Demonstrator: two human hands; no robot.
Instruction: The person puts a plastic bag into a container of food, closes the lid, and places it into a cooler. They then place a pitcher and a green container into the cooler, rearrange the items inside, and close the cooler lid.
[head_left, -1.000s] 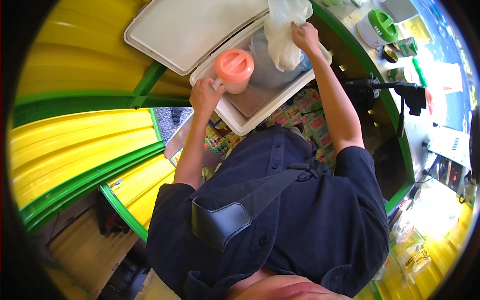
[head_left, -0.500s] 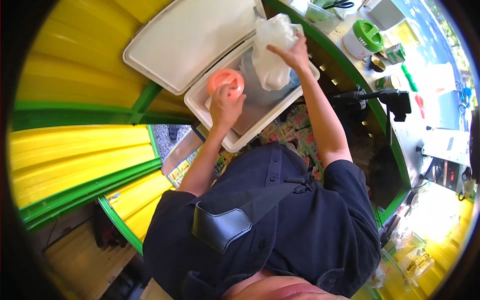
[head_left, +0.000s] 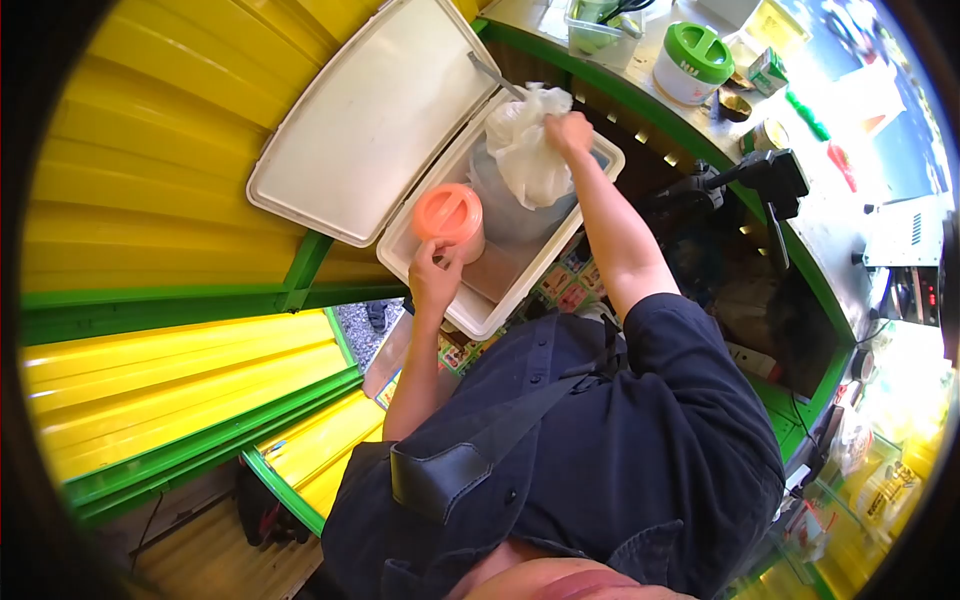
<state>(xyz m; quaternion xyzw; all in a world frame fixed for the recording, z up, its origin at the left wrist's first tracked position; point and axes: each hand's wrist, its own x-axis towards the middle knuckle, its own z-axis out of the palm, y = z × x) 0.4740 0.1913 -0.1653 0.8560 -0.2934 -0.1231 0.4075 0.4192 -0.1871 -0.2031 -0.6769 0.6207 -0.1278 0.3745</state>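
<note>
A round, peach-lidded plastic jug with a paler cylindrical body (head_left: pixel 447 212) stands inside a white rectangular plastic box (head_left: pixel 478 325), toward its left end, in front of the raised flat white box lid (head_left: pixel 360 120). What has just changed is the left hand (head_left: pixel 435 275): half a second ago its fingers lay over the top of the jug's lid, and now they have slid down to the near edge, thumb and fingers bent together against the jug's side. Whether they are closed around a handle cannot be told, since the hand covers that spot. The right hand (head_left: pixel 569 133), spread against a crumpled, translucent white plastic bag (head_left: pixel 535 160) half a second ago, is now bunched on the bag's upper right part, grasping it. In my judgement, this leaves the bag the more firmly held of the two, with the jug merely steadied. The jug looks roughly upright, its long axis running from lid down into the box, so the lid faces up toward the camera; the raised bar across the lid slants from lower left to upper right.
</note>
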